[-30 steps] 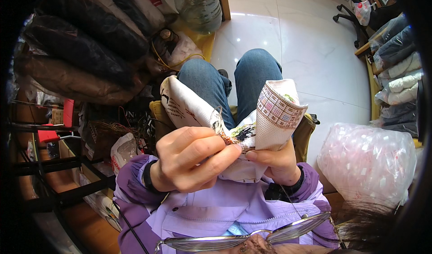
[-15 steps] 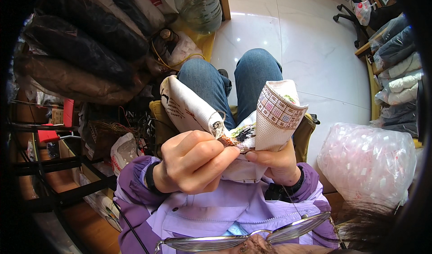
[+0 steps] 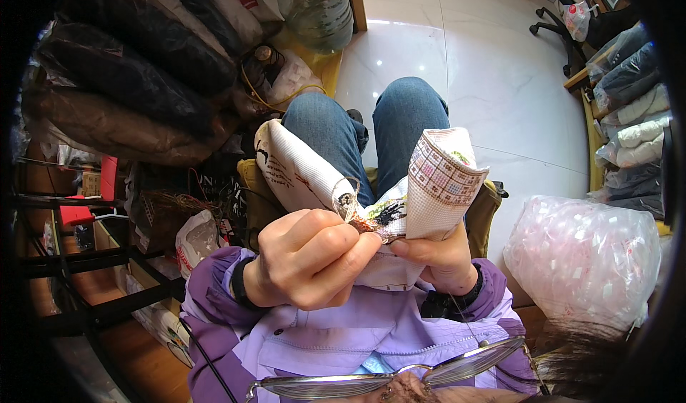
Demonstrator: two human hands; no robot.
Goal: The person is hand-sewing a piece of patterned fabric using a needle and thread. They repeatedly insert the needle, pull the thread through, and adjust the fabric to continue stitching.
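A white cross-stitch cloth (image 3: 443, 188) is folded and rolled across my lap, with a brown-bordered grid and dark, orange-brown stitching showing. My right hand (image 3: 439, 260) is closed on its right part, the thumb on the near fold and the other fingers mostly hidden behind the fabric. At the stitched patch, my left hand (image 3: 307, 256) is closed in a pinch, with thumb and index fingertips against the fold. Whatever lies between those fingertips is hidden. A loop of pale thread (image 3: 346, 197) stands up just beyond the left fingers, in front of the cloth's rolled left part.
Plastic-wrapped garments (image 3: 136, 67) are piled at the left above a black-framed shelf (image 3: 128, 299). A large clear bag (image 3: 586, 260) stands at the right, near more wrapped clothes (image 3: 632, 131). A big clear bottle (image 3: 318, 13) and a wheeled chair (image 3: 561, 31) are farther off.
My left hand has shifted very slightly, and the thread loop beside it has changed shape a little. My right hand and the cloth stay in place.
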